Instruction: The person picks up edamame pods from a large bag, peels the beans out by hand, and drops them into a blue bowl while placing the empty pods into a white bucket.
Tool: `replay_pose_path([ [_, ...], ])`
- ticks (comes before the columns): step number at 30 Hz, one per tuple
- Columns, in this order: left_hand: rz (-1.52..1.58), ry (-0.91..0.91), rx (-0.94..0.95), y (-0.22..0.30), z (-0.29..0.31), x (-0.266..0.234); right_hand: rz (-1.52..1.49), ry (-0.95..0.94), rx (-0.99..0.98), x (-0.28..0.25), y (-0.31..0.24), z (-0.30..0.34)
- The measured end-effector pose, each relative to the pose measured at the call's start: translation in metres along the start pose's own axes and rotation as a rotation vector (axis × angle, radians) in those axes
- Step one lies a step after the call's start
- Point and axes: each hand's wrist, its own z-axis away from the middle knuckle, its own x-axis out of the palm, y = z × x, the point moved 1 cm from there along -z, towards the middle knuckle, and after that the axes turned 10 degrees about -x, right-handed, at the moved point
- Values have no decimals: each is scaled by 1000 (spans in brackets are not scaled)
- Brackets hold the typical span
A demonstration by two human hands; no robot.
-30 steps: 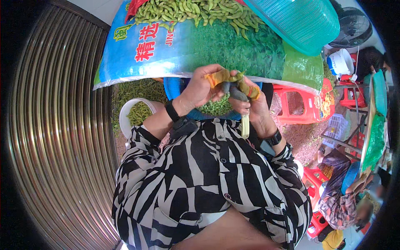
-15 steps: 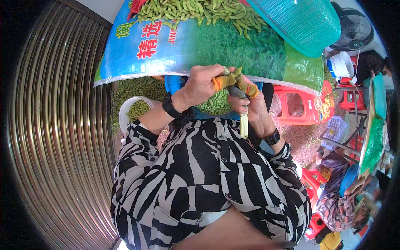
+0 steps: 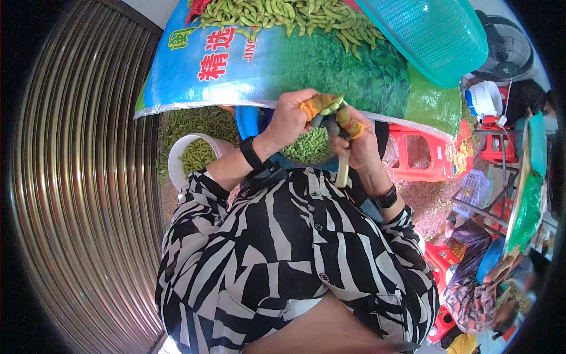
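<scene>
Both hands meet above a blue basin [image 3: 249,123] of shelled green beans [image 3: 311,146]. My left hand [image 3: 290,120] is closed, its fingertips, in an orange-yellow cover, pinching a green bean pod [image 3: 336,104]. Close against it, my right hand [image 3: 361,141] is also closed, its covered thumb or finger beside the same pod. A pale handle [image 3: 342,172] sticks out below the right hand's grip; the tool's working end is hidden among the fingers. Ahead, a heap of bean pods [image 3: 295,15] lies on a blue and green printed sack [image 3: 236,76].
A white bucket [image 3: 174,156] with pods stands at left, near a ribbed metal shutter [image 3: 88,177]. A teal basket [image 3: 430,41] rests on the sack's far right. Red stools [image 3: 421,154], a black fan [image 3: 504,44] and a co-worker [image 3: 474,295] are at right.
Both hands stay together over the basin; the pod between them is now lighter green and lies more sideways. The pale handle has tilted slightly. The view has shifted a little.
</scene>
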Motion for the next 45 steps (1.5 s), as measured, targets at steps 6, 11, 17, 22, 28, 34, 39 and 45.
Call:
replay_pose_path([
  [6, -350, 44, 218, 0, 8, 1, 802, 97, -436, 11, -9, -6],
  [11, -489, -3, 242, -2, 9, -3, 1163, -105, -527, -7, -7, -11],
  [17, -495, -51, 209, -4, 12, -3, 1292, -90, -390, -15, -5, -13],
  [22, -240, -165, -95, -18, 7, -9, 1376, -110, -410, -1, -14, -11],
  [28, -536, -3, 204, -23, 7, -1, 1503, -168, -490, 1, -9, -5],
  [34, -614, 51, 191, -38, 2, 3, 1519, -195, -572, 4, -2, -4],
  [39, -595, -81, 292, -33, 6, -6, 1538, -165, -496, -10, -8, -3],
  [45, -526, 40, 208, -23, 35, -13, 1323, -165, -427, 0, 4, -8],
])
